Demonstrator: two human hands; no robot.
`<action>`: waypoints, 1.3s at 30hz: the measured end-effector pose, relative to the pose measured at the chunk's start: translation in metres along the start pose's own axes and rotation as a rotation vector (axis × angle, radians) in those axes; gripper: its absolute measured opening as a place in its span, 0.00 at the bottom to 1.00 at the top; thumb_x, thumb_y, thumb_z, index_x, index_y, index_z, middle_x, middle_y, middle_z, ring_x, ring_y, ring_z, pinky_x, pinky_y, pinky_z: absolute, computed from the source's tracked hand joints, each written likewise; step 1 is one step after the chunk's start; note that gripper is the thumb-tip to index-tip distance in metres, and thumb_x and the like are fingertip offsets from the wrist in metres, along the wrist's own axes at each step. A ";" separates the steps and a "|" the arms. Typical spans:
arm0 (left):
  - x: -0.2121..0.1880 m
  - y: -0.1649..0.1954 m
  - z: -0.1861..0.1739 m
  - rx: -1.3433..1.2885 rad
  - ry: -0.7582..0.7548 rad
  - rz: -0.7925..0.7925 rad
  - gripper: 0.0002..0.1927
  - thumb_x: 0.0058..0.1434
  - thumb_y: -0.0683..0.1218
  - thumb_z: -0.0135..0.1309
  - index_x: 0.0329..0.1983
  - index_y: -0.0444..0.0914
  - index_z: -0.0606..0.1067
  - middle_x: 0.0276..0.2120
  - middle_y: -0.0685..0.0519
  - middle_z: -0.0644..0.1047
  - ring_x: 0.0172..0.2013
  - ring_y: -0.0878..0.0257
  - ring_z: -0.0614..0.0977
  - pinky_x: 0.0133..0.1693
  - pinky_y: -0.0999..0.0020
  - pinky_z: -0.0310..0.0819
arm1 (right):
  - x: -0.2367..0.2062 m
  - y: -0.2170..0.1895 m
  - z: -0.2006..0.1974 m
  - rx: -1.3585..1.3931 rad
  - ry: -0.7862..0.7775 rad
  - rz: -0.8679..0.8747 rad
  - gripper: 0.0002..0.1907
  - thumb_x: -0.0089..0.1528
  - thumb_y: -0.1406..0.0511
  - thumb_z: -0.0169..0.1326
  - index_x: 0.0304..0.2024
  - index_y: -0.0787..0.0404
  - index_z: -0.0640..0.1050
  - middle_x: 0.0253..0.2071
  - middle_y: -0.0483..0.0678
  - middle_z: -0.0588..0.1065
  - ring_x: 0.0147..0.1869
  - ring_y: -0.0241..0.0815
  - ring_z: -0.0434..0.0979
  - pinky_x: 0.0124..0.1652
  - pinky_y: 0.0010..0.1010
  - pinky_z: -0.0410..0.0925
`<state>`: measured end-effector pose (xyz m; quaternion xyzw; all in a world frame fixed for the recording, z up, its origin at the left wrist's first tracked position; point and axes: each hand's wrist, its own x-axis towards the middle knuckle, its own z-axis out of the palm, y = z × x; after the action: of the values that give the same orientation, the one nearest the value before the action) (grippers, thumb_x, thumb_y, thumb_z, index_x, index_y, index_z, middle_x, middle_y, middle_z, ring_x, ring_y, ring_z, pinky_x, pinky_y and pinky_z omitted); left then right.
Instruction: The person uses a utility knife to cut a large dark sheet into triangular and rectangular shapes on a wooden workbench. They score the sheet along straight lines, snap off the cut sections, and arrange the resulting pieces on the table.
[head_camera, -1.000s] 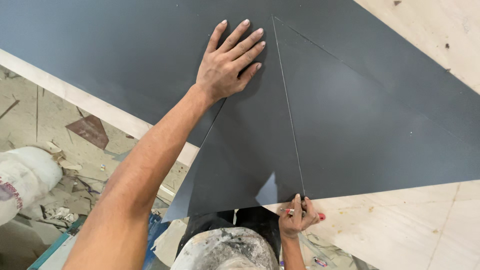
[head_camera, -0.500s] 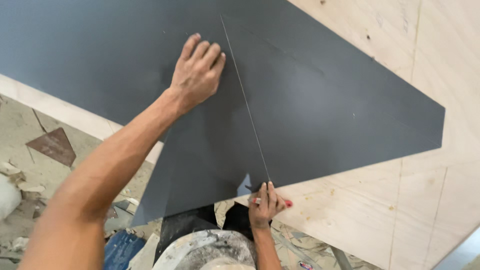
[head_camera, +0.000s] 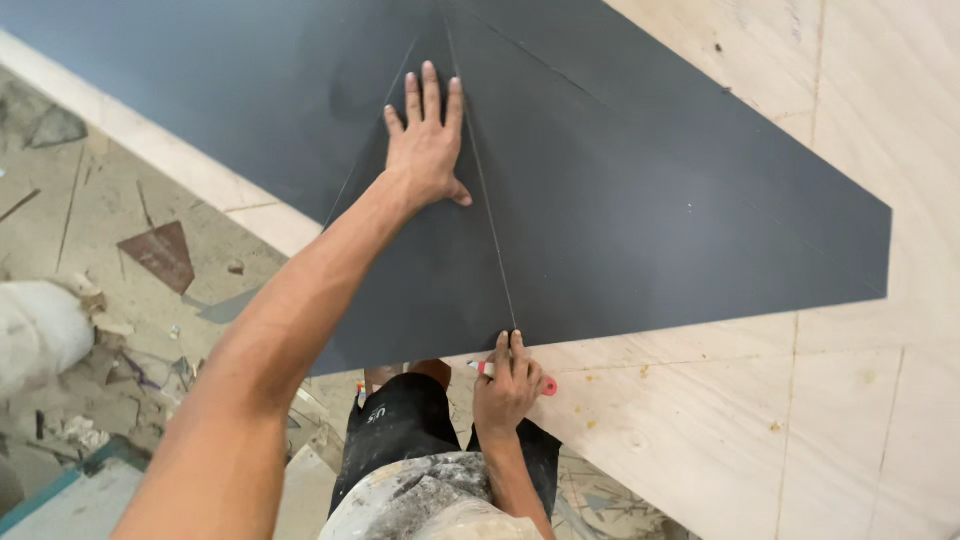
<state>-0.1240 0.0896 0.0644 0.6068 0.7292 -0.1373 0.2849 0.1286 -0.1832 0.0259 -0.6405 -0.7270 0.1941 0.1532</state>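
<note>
A dark grey sheet (head_camera: 640, 190) lies flat on a plywood board (head_camera: 800, 420), a thin scored line running down it. The left hand (head_camera: 428, 150) presses on the sheet, fingers spread flat beside the line. The right hand (head_camera: 507, 385) pinches a red-tipped cutter (head_camera: 515, 375) at the sheet's near edge.

Plywood bench top (head_camera: 760, 430), lg dark grey sheet (head_camera: 650, 190) flat on it, overhanging near edge
</note>
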 end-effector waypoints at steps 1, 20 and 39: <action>0.001 -0.003 0.003 -0.008 0.005 -0.008 0.83 0.30 0.61 0.80 0.78 0.33 0.37 0.74 0.29 0.31 0.75 0.32 0.36 0.66 0.24 0.42 | 0.002 0.001 -0.004 0.029 -0.004 -0.001 0.20 0.56 0.71 0.61 0.53 0.63 0.82 0.59 0.48 0.77 0.50 0.50 0.74 0.53 0.42 0.65; 0.002 -0.017 0.019 -0.107 0.070 -0.047 0.85 0.27 0.60 0.81 0.79 0.37 0.36 0.78 0.47 0.32 0.77 0.49 0.37 0.73 0.37 0.41 | 0.203 0.019 -0.044 1.480 -0.427 0.676 0.23 0.65 0.76 0.47 0.63 0.73 0.66 0.48 0.53 0.72 0.45 0.41 0.78 0.49 0.35 0.75; -0.001 -0.012 0.004 -0.061 -0.044 -0.098 0.79 0.36 0.55 0.78 0.79 0.38 0.35 0.78 0.48 0.30 0.77 0.51 0.36 0.72 0.42 0.47 | 0.397 -0.103 0.094 0.124 -0.211 -0.235 0.23 0.74 0.54 0.41 0.35 0.65 0.74 0.27 0.62 0.78 0.32 0.67 0.79 0.33 0.56 0.69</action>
<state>-0.1343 0.0840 0.0598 0.5584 0.7554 -0.1419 0.3122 -0.0584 0.1916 -0.0178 -0.5164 -0.7956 0.2856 0.1370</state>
